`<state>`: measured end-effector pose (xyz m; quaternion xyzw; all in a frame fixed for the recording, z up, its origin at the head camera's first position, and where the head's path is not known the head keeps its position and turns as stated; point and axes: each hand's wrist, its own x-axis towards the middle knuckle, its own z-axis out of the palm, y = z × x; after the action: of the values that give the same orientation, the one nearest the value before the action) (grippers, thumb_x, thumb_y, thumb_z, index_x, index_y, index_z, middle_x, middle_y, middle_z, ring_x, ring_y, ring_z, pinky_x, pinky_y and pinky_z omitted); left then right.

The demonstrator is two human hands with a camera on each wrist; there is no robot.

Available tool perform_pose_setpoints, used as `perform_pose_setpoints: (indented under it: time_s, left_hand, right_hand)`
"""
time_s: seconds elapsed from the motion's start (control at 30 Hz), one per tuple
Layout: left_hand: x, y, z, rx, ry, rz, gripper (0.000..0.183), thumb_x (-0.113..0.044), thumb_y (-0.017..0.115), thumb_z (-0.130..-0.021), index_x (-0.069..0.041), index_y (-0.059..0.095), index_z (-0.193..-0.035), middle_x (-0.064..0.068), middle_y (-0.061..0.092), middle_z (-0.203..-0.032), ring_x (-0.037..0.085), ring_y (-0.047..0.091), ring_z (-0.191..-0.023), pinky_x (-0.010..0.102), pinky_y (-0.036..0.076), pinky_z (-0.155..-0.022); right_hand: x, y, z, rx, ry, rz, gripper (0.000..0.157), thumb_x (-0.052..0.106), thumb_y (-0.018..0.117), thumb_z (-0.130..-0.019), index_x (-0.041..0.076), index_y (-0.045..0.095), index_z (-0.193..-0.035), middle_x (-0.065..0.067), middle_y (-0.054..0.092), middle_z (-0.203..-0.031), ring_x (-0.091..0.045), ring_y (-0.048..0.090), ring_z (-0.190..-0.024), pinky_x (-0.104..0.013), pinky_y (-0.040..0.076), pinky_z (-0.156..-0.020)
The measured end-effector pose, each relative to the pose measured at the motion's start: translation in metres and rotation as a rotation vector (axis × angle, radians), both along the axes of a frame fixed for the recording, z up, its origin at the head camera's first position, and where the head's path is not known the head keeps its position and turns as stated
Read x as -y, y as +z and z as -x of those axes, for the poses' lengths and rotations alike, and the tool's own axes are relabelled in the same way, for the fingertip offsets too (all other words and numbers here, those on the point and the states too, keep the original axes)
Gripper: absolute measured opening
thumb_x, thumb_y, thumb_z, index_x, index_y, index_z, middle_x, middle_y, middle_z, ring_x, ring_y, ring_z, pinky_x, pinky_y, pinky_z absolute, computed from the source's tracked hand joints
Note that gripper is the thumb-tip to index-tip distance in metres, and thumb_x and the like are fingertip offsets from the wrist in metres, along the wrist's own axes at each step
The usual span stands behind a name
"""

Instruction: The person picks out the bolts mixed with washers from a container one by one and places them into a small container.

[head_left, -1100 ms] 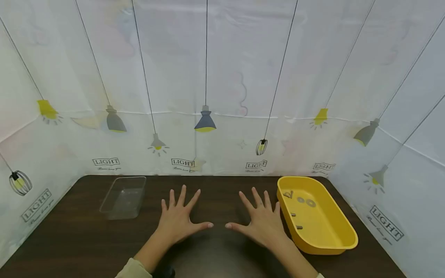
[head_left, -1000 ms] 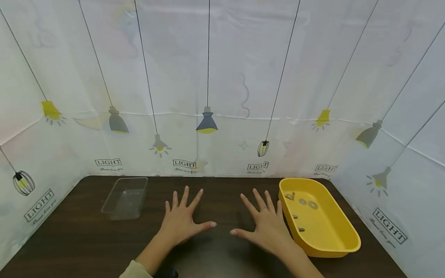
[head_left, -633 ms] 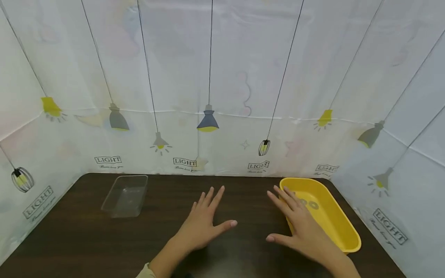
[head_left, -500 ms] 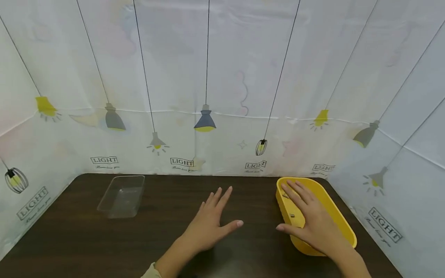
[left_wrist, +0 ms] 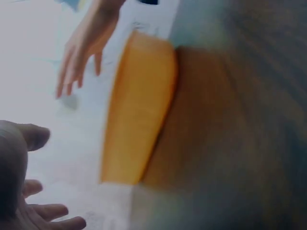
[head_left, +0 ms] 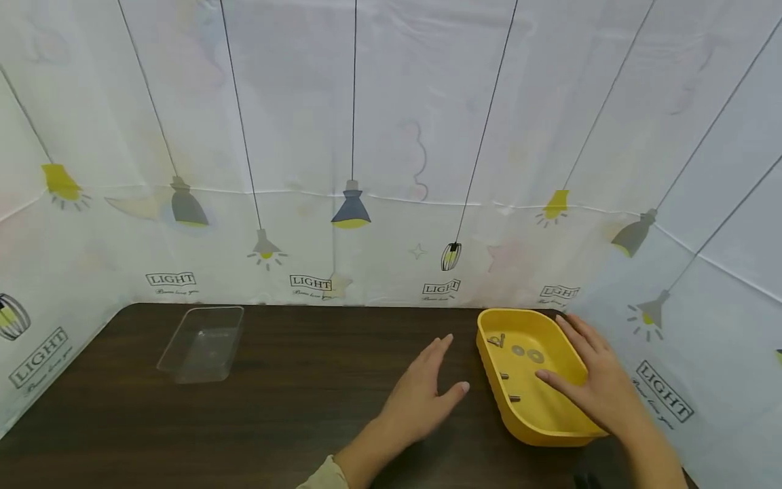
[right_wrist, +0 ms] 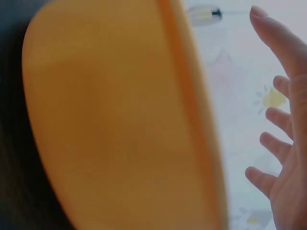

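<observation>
A yellow tray [head_left: 550,414] stands on the right side of the dark table, with several small metal parts inside. Two flat washers [head_left: 535,356] lie near its middle. A short metal pin [head_left: 514,399] and another like it lie along the left wall, and a bent metal piece [head_left: 496,340] lies at the far left corner. My right hand [head_left: 605,387] is over the tray's right rim, fingers spread, holding nothing. To the left of the tray hovers my left hand [head_left: 418,397], fingers extended and bare. Whether either hand touches the tray cannot be told.
A clear plastic box [head_left: 204,346] sits at the table's far left. Behind the table [head_left: 305,380] hangs a white curtain [head_left: 391,136] printed with lamps, which also closes in the left and right sides.
Both hands have moved right. The right hand has passed across the tray to its right side, and the left hand has come near its left side. The tray seems to stay put.
</observation>
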<state>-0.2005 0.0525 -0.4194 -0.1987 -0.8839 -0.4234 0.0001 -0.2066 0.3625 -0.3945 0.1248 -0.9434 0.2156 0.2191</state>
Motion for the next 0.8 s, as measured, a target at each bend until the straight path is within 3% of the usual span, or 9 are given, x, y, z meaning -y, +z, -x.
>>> perform_pose_setpoints:
  time_s: [0.23, 0.4, 0.43, 0.5, 0.57, 0.63, 0.67, 0.73, 0.8]
  left_hand:
    - [-0.042, -0.021, 0.0, 0.093, 0.005, -0.074, 0.076, -0.061, 0.057, -0.095, -0.043, 0.021, -0.159, -0.003, 0.028, -0.167, 0.026, 0.036, -0.151, 0.057, 0.04, -0.114]
    - [-0.06, -0.03, 0.004, 0.171, 0.016, -0.178, 0.088, -0.064, 0.06, -0.091, -0.044, 0.01, -0.16, -0.006, 0.027, -0.167, 0.026, 0.035, -0.151, 0.058, 0.037, -0.116]
    - [-0.063, -0.032, 0.005, 0.19, 0.016, -0.205, 0.091, -0.063, 0.061, -0.09, -0.044, 0.008, -0.16, -0.006, 0.027, -0.167, 0.026, 0.035, -0.152, 0.057, 0.036, -0.117]
    - [-0.069, -0.036, 0.007, 0.234, 0.014, -0.267, 0.092, -0.064, 0.063, -0.089, -0.046, 0.007, -0.159, -0.005, 0.027, -0.167, 0.026, 0.034, -0.152, 0.058, 0.035, -0.117]
    - [-0.075, -0.041, 0.01, 0.271, 0.008, -0.335, 0.091, -0.062, 0.063, -0.089, -0.047, 0.007, -0.159, -0.005, 0.027, -0.167, 0.026, 0.032, -0.153, 0.057, 0.033, -0.119]
    - [-0.08, -0.045, 0.012, 0.3, 0.005, -0.395, 0.09, -0.06, 0.063, -0.09, -0.049, 0.007, -0.158, -0.005, 0.025, -0.167, 0.025, 0.03, -0.154, 0.057, 0.031, -0.12]
    - [-0.082, -0.047, 0.014, 0.31, 0.006, -0.417, 0.089, -0.06, 0.063, -0.09, -0.05, 0.006, -0.158, -0.006, 0.024, -0.168, 0.025, 0.03, -0.154, 0.057, 0.03, -0.121]
    - [-0.085, -0.05, 0.015, 0.316, 0.006, -0.446, 0.089, -0.057, 0.063, -0.09, -0.051, 0.004, -0.157, -0.008, 0.022, -0.168, 0.024, 0.029, -0.154, 0.056, 0.029, -0.122]
    - [-0.086, -0.052, 0.017, 0.309, 0.003, -0.465, 0.091, -0.051, 0.065, -0.091, -0.051, 0.003, -0.157, -0.01, 0.02, -0.168, 0.023, 0.027, -0.155, 0.056, 0.027, -0.123]
  right_hand:
    - [-0.023, -0.011, -0.001, 0.078, -0.045, 0.119, 0.085, 0.035, 0.072, -0.093, 0.025, 0.023, -0.162, -0.021, 0.022, -0.167, -0.056, 0.024, -0.146, -0.079, 0.021, -0.107]
    - [-0.032, -0.017, 0.005, 0.225, -0.052, 0.234, 0.079, 0.039, 0.059, -0.101, 0.022, 0.013, -0.164, -0.027, 0.017, -0.166, -0.059, 0.024, -0.145, -0.076, 0.026, -0.108]
    - [-0.034, -0.02, 0.007, 0.264, -0.056, 0.262, 0.079, 0.041, 0.056, -0.102, 0.021, 0.011, -0.164, -0.026, 0.016, -0.167, -0.058, 0.025, -0.145, -0.068, 0.03, -0.113]
    - [-0.038, -0.024, 0.009, 0.339, -0.054, 0.335, 0.081, 0.043, 0.052, -0.103, 0.018, 0.005, -0.164, -0.026, 0.013, -0.167, -0.056, 0.023, -0.147, -0.062, 0.03, -0.115]
    - [-0.042, -0.031, 0.01, 0.391, -0.057, 0.399, 0.08, 0.044, 0.048, -0.105, 0.017, 0.001, -0.164, -0.026, 0.012, -0.168, -0.054, 0.02, -0.149, -0.033, 0.029, -0.123]
    - [-0.046, -0.037, 0.01, 0.422, -0.054, 0.451, 0.077, 0.044, 0.043, -0.107, 0.016, -0.001, -0.164, -0.025, 0.013, -0.168, -0.051, 0.02, -0.15, -0.006, 0.028, -0.111]
    - [-0.047, -0.039, 0.01, 0.435, -0.043, 0.482, 0.075, 0.044, 0.04, -0.108, 0.017, -0.002, -0.164, -0.025, 0.012, -0.168, -0.047, 0.019, -0.152, -0.004, 0.029, -0.109]
    - [-0.049, -0.044, 0.011, 0.441, -0.017, 0.529, 0.071, 0.042, 0.036, -0.109, 0.018, -0.002, -0.164, -0.024, 0.012, -0.168, -0.029, 0.023, -0.156, 0.004, 0.028, -0.089]
    - [-0.05, -0.047, 0.012, 0.451, 0.031, 0.603, 0.068, 0.041, 0.033, -0.11, 0.019, -0.002, -0.164, -0.021, 0.009, -0.169, -0.002, 0.03, -0.15, 0.002, 0.032, -0.089]
